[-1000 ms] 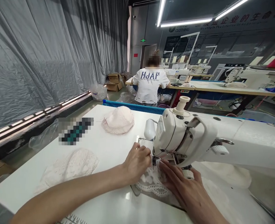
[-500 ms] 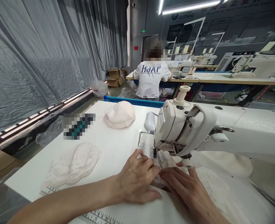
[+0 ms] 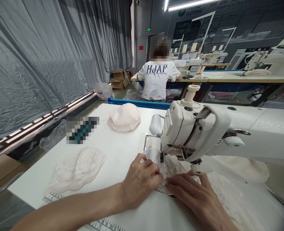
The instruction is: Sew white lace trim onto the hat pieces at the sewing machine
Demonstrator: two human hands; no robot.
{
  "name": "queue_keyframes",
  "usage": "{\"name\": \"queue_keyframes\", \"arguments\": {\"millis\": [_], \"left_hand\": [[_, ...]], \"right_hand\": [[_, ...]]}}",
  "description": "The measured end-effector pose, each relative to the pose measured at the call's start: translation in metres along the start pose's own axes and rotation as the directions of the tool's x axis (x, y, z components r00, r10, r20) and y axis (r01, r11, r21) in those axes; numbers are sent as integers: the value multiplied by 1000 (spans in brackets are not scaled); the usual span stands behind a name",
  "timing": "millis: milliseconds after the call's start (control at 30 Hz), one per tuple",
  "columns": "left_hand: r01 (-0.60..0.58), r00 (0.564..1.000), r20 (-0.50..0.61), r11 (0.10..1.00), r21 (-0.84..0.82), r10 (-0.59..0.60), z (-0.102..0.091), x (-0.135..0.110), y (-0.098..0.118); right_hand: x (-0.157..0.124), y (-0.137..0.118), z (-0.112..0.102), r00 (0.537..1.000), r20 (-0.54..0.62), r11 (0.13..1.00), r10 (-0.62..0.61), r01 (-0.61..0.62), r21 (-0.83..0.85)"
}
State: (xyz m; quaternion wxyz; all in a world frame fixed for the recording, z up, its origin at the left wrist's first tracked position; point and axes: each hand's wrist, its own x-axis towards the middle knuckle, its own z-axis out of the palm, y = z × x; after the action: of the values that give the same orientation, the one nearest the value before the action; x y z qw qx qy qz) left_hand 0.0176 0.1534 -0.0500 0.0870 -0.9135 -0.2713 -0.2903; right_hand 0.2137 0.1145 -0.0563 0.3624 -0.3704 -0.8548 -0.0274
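Note:
Under the needle area of the white sewing machine (image 3: 187,128) lies a piece of pale lace fabric (image 3: 171,166). My left hand (image 3: 140,179) rests left of the presser foot, fingers curled down onto the lace and closed on it. On the near right side, my right hand (image 3: 196,194) has its thumb and index finger together at the lace's near edge. Its other fingers spread beneath the machine head, by a small white knob (image 3: 197,169). The fingertips of both hands are partly hidden.
A scalloped lace cup (image 3: 78,170) and a pink padded cup (image 3: 124,117) lie on the white table (image 3: 118,147). Printed ruler marks (image 3: 103,224) run along the near side. More pale fabric (image 3: 225,189) lies at right. A person (image 3: 157,78) sits ahead at another table.
My left thumb, stretched out before, is now tucked out of sight. More of the lace shows between my hands. The view has shifted slightly.

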Motion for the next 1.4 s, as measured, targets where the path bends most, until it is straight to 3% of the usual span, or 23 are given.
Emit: {"name": "queue_keyframes", "arguments": {"millis": [200, 467, 867, 1033, 1167, 1400], "left_hand": [[-30, 1000, 0, 999, -25, 30, -4, -2, 0], [-76, 997, 12, 997, 0, 76, -6, 1, 4], [-112, 994, -5, 992, 56, 112, -8, 0, 8], [-114, 993, 49, 992, 53, 111, -9, -1, 8], [-112, 991, 80, 991, 68, 107, -7, 1, 2], [-111, 991, 84, 989, 100, 103, 0, 12, -16]], "right_hand": [[-2, -2, -3, 993, 120, 999, 17, -22, 44], [0, -5, 0, 1000, 3, 999, -12, 12, 52], [0, -3, -2, 999, 27, 1000, -30, 30, 6], [-1, -2, 1, 999, 47, 1000, -18, 19, -7], [-1, 2, 5, 1000, -10, 995, 20, -21, -94], [-7, 23, 8, 983, 182, 931, 28, 40, -363]]}}
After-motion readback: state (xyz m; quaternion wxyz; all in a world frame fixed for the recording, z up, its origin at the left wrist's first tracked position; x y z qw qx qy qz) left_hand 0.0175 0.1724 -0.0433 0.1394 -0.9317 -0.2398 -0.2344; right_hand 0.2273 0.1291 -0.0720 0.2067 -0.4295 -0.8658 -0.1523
